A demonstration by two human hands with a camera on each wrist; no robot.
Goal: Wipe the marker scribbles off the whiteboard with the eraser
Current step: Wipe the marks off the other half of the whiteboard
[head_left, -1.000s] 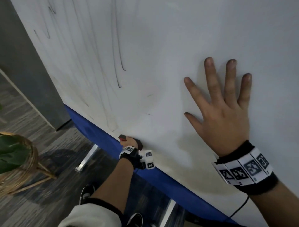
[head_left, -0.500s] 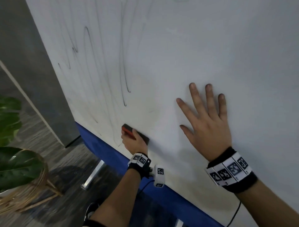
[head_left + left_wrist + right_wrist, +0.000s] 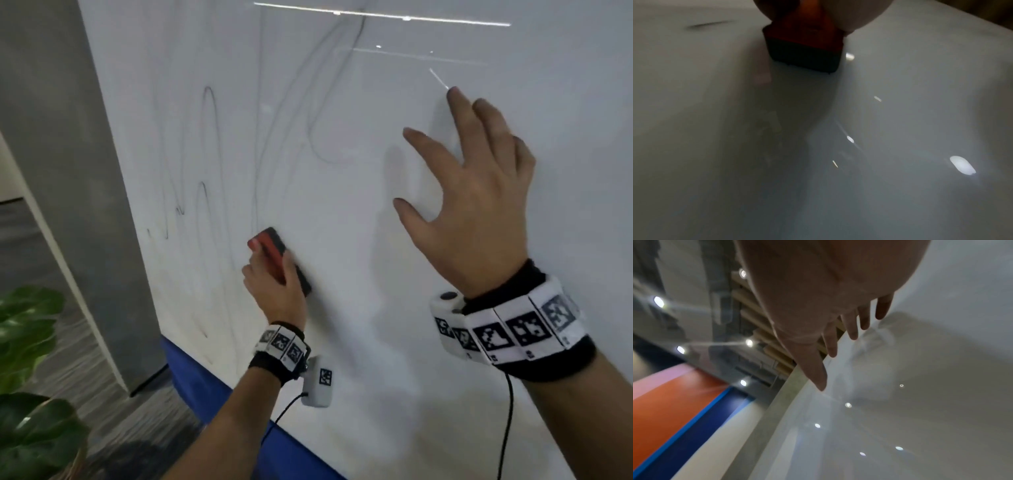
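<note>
Seemingly to steady the whiteboard [image 3: 342,205], the right hand [image 3: 469,202] spreads its fingers over it at the head view's right, while the left hand [image 3: 277,291] grips the red eraser [image 3: 270,245] at centre, just below the scribbles [image 3: 205,144]. In the left-wrist view, the eraser's dark pad lies flat on the board at upper centre, presumably for full contact. The right-wrist view shows the fingers [image 3: 851,327] splayed, holding nothing.
</note>
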